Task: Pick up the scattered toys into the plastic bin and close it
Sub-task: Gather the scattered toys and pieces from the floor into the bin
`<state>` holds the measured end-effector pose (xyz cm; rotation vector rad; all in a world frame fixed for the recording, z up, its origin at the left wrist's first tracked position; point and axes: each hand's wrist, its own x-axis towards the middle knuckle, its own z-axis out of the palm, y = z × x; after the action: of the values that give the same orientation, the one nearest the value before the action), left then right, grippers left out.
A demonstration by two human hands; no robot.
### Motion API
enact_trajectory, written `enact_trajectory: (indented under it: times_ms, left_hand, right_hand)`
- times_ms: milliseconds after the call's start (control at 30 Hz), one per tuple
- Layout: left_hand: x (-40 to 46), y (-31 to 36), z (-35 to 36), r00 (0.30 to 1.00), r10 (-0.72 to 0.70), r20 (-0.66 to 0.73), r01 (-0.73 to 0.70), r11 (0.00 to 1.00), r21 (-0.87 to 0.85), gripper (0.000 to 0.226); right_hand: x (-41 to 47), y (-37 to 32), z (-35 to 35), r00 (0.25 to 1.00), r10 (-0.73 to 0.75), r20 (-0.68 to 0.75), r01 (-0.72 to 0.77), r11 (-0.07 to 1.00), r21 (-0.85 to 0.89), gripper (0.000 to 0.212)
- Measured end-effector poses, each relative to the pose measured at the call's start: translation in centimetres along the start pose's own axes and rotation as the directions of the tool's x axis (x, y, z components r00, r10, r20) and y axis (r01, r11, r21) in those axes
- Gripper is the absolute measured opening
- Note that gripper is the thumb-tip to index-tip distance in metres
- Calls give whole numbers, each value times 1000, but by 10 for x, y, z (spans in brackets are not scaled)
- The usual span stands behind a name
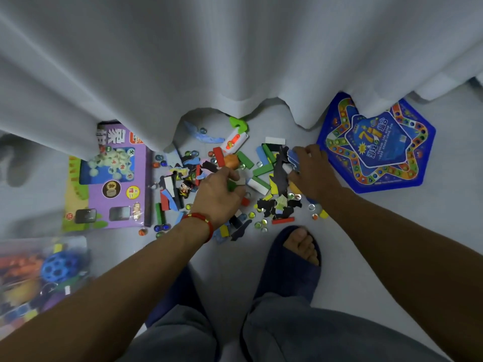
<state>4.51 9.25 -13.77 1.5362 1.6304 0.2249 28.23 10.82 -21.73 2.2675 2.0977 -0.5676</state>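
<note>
Below, plastic bin [39,278] with blue ball [61,266] inside; left hand [218,194] and right hand [312,169], grip curled on scattered pieces [261,178].

A: Place type?
B: Home, a living room or bedroom floor by a window. White curtain [235,61] hangs to pale floor [431,218].
A: Evidence?
B: Kids' toys [261,173] scattered, purple game box [115,178], blue game board [376,145], person in house slippers [287,262].
</note>
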Motion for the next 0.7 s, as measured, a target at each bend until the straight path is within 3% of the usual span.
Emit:
enact_trajectory:
  times_ms: [167,200,267,333,433,500,600,700]
  left_hand:
    - [-6,-4,-3,999,-38,5,38,997,-66,24]
    - [-8,-3,-4,999,-42,2,42,994,-98,23]
    - [-11,3,-3,997,-75,33,81,954,-289,20]
    - [-15,14,0,973,-138,185,221,786,-578,29]
    - [-21,26,8,888,-122,443,452,406,-795,39]
    - [-22,22,12,863,-117,492,505,246,-827,48]
    - [-26,1,15,833,-149,533,553,189,-811,32]
    - [-29,-9,17,817,-118,565,577,191,-794,25]
  right_hand:
    - [2,3,-8,998,-63,21,67,960,-272,24]
    - [-1,1,-14,998,-39,-43,30,982,-187,23]
    - [-12,-15,-30,976,106,-192,-67,977,201,23]
    - [-30,-48,-41,969,162,-187,-48,865,500,20]
    - [-69,-107,-40,997,-66,-37,75,807,586,36]
    - [-89,-133,-35,973,-174,155,54,815,577,63]
    - [-101,-137,-38,926,-181,332,-108,715,691,81]
    - [-111,-121,-44,920,-232,315,-171,485,858,61]
